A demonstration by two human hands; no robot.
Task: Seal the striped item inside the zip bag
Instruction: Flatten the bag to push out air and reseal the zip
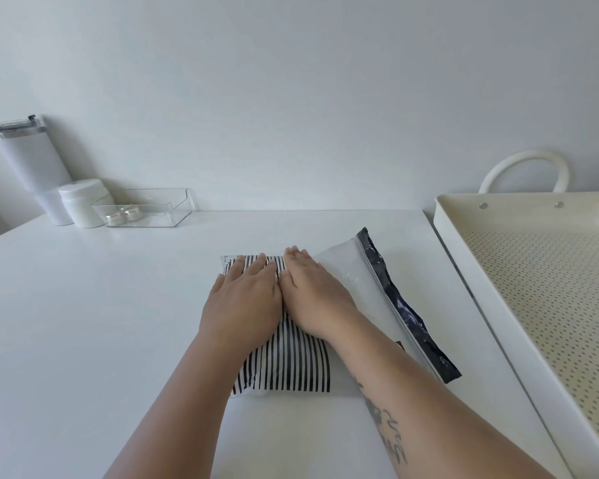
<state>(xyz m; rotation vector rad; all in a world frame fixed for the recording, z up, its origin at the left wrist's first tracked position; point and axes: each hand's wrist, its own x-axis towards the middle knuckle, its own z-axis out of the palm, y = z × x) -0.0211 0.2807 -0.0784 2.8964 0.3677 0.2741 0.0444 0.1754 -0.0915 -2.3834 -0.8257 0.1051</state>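
A folded black-and-white striped item (287, 368) lies inside a frosted clear zip bag (339, 267) on the white table. The bag's dark zip strip (400, 305) runs along its right side, angled toward me. My left hand (242, 302) lies flat on the striped item through the plastic, fingers straight. Right beside it, my right hand (313, 295) presses flat on the bag as well, its thumb touching the left hand. Both palms hide the middle of the striped item.
A white tumbler (32, 167), a white jar (83, 202) and a clear tray (146, 209) with two small jars stand at the back left by the wall. A cream perforated tray with a handle (533, 271) sits just off the table's right edge.
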